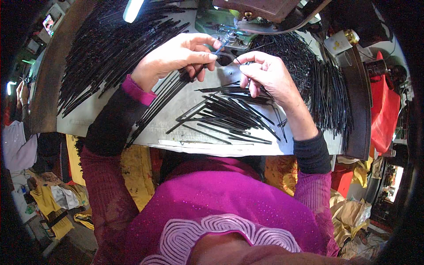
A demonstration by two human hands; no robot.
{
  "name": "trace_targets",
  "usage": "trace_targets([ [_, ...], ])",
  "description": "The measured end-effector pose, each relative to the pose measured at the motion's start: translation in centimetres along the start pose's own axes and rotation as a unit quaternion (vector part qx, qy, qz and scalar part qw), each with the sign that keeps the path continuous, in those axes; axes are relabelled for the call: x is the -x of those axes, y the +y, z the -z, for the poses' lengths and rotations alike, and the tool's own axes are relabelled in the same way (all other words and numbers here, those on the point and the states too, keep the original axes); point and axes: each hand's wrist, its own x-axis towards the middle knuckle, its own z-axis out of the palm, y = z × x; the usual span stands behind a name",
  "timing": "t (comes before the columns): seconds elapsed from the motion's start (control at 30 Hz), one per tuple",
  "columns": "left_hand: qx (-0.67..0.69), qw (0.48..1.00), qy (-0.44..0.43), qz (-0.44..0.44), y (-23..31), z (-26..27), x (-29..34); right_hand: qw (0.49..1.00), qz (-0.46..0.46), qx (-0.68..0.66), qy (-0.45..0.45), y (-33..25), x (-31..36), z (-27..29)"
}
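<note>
My left hand (179,57) is closed, its lower fingers wrapped round a bundle of thin black strips (161,97) that slants down toward the table's near edge. Thumb and forefinger of that hand pinch the end of a strip that looks bluish under the lamp. To the right, my right hand (269,75) pinches a thin black strip (237,60) near the metal parts of a machine (229,37), seemingly a sewing machine. Other dark strips hang below my right palm; whether its fingers hold them I cannot tell. Beneath my hands lies a loose heap of black strips (234,115).
A big pile of black strips (110,53) spreads over the table's left side. Another pile (329,97) lies at the right, against a brown raised edge (357,106). The machine's body (260,9) overhangs the far side. A red bag (383,110) hangs beyond the right edge.
</note>
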Motion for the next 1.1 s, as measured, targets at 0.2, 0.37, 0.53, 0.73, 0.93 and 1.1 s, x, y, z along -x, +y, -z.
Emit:
trace_targets([
  [0.2, -0.005, 1.0, 0.0, -0.011, 0.3, -0.2, 0.0, 1.0, 0.004, -0.001, 0.003, -0.4, 0.0, 0.0],
  [0.37, 0.007, 1.0, 0.01, -0.015, 0.4, -0.1, -0.6, 1.0, 0.017, -0.012, 0.017, -0.6, -0.2, 0.2],
  [0.53, -0.005, 0.999, 0.034, -0.033, 0.5, 0.5, -2.1, 0.997, 0.062, -0.016, 0.04, -0.8, -1.1, 1.0],
  [0.73, 0.031, 0.999, 0.028, -0.025, -0.2, 0.9, -2.8, 0.998, 0.044, -0.019, 0.042, -0.7, -1.5, 1.1],
  [0.93, 0.011, 0.999, 0.046, -0.026, 0.2, 0.9, -2.8, 0.998, 0.047, -0.011, 0.042, -0.8, -1.6, 1.2],
  [1.1, 0.034, 0.999, 0.031, -0.02, -0.3, 1.4, -3.0, 0.998, 0.041, -0.012, 0.037, -0.9, -1.6, 1.1],
])
